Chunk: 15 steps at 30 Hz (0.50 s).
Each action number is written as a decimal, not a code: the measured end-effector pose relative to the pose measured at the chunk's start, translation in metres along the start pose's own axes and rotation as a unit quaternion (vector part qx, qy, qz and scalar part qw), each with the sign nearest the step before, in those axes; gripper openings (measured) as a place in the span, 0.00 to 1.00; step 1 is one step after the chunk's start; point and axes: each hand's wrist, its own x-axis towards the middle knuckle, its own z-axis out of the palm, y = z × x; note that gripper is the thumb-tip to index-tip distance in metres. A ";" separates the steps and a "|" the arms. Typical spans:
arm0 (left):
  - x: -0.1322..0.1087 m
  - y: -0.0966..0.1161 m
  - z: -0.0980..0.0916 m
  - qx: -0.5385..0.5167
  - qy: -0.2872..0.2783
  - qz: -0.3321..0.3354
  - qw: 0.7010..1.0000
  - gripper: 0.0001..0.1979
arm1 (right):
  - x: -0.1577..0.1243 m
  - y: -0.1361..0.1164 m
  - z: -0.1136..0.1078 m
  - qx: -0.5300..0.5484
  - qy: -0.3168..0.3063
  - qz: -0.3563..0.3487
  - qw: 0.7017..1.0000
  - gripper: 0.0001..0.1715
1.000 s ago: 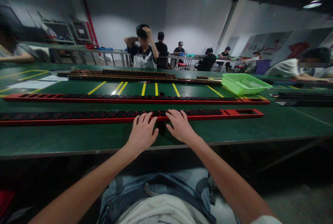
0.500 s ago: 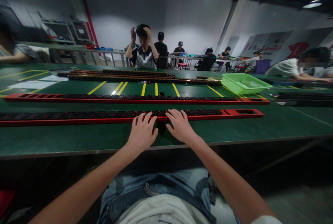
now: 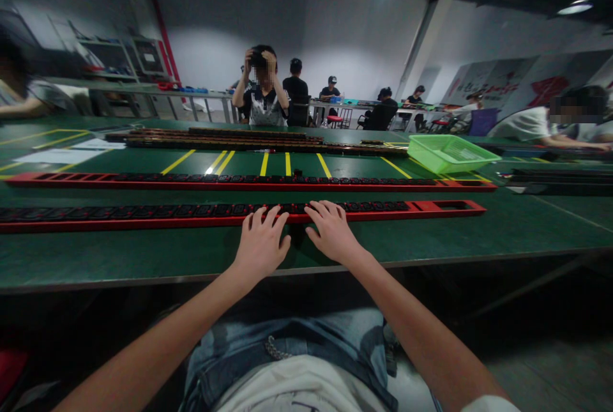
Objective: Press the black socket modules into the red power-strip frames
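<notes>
A long red strip (image 3: pixel 143 223) fitted with a row of black square pieces (image 3: pixel 196 210) lies across the green table in front of me. My left hand (image 3: pixel 262 243) rests with spread fingers, its fingertips on the strip near the middle. Just to the right, my right hand (image 3: pixel 332 230) lies the same way, fingers apart and tips on the same strip. Neither hand grips anything. Behind runs a second red strip (image 3: pixel 460 187), also filled with black pieces, roughly parallel to the first. A small dark piece (image 3: pixel 297 173) stands up on it near the middle.
Long dark strips (image 3: pixel 220 139) are stacked farther back on the green table (image 3: pixel 421 239). A green plastic basket (image 3: pixel 447 155) stands at the back right, near dark bars (image 3: pixel 562 181). White papers (image 3: pixel 71 151) lie at left. Across the table a person (image 3: pixel 263 89) sits, others beyond.
My hands stay in place on the strip. The person across the table has shifted their raised hands at their head slightly.
</notes>
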 end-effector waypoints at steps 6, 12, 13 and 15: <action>0.000 0.001 -0.001 -0.003 0.004 -0.011 1.000 0.25 | 0.000 -0.002 -0.004 -0.025 -0.002 0.009 1.000 0.27; 0.000 0.000 0.000 0.001 0.004 -0.005 1.000 0.25 | 0.000 -0.003 -0.004 -0.043 0.000 0.014 0.999 0.26; 0.000 0.000 0.000 0.003 0.004 -0.004 1.000 0.25 | 0.000 -0.003 -0.004 -0.045 0.000 0.014 0.999 0.26; 0.000 0.000 0.000 0.006 0.004 -0.003 1.000 0.25 | 0.000 -0.003 -0.004 -0.047 0.002 0.014 0.999 0.26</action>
